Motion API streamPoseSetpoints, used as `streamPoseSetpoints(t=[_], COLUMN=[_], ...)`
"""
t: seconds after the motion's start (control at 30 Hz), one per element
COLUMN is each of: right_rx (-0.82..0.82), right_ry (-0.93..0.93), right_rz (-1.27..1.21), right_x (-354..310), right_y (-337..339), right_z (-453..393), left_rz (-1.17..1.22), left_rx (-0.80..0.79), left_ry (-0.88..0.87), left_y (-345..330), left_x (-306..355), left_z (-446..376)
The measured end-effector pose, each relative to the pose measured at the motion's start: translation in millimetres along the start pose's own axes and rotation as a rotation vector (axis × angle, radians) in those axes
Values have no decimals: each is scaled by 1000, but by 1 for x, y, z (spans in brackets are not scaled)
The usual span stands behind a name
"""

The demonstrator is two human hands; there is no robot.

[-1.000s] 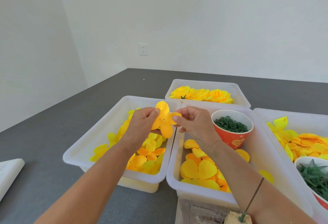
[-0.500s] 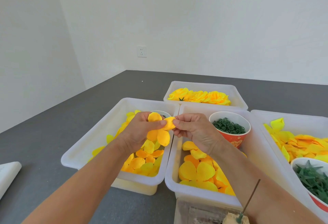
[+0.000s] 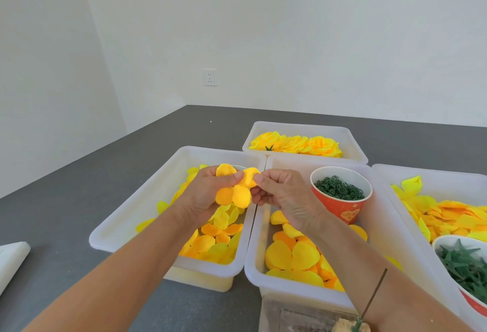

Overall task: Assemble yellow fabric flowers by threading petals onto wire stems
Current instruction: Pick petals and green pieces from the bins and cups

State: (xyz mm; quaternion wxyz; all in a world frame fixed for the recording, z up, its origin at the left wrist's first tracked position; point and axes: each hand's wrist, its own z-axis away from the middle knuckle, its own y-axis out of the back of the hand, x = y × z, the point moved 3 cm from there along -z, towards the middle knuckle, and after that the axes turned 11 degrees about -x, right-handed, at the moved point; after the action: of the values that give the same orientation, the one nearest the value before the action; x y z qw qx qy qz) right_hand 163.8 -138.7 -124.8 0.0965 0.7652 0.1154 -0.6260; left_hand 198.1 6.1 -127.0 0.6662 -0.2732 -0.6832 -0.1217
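Two hands meet above the white plastic bins: left hand grips a yellow fabric petal cluster, right hand pinches its three-o'clock lobe. Pulling unevenly could tear or drop it. Thin wire stem stands at five o'clock; red paper cup crowds three o'clock.

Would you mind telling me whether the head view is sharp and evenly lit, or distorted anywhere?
Head view: soft, even daylight, no glare; petal piece held by left hand and right hand is sharp; wide-angle lens bows the white bins and stretches the forearms at the edges.
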Motion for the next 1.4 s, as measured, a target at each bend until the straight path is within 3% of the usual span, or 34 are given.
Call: streamPoseSetpoints(t=[0.13, 0.2, 0.47, 0.67, 0.73, 0.8, 0.87, 0.97, 1.1, 1.2, 1.27, 1.33, 1.4], right_rx=[78, 48, 125, -5, 65, 156, 221, 237, 216, 346, 431, 494, 471], right_ry=[-10, -11, 11, -65, -60, -49, -1, 107, 156, 146, 121, 72, 21], right_rz=[170, 257, 60, -219, -76, 215, 523, 818, 759, 293, 102, 214, 591], right_x=[2, 2, 1, 2, 1, 0, -6, -14, -16, -17, -16, -14, -17], right_y=[-2, -4, 6, 4, 6, 8, 9, 5, 5, 16, 21, 27, 33], right_z=[-3, -3, -1, -1, -1, -1, 0, 3, 6, 7, 9, 10, 12], left_rz=[-341, -332, -165, 94, 0, -229, -456, -650, -810, -837, -716, -541, -448], left_rx=[307, 383, 211, -34, 16, 167, 286, 299, 262, 318, 349, 344, 308], left_ry=[-108, -160, -28, 61, 69, 32, -115, -286, -354, -389, -344, -271, -192], left_y=[3, 7, 1, 2, 0, -1, -1, -5, -20, -30, -39, -47, -49], left_x=[-2, 1, 0, 0, -2, -3, 0, 5, 12, 22, 21, 12, 2], left_z=[2, 4, 3, 2, 0, -1, 0, 4, 5, -3, -11, -19, -23])
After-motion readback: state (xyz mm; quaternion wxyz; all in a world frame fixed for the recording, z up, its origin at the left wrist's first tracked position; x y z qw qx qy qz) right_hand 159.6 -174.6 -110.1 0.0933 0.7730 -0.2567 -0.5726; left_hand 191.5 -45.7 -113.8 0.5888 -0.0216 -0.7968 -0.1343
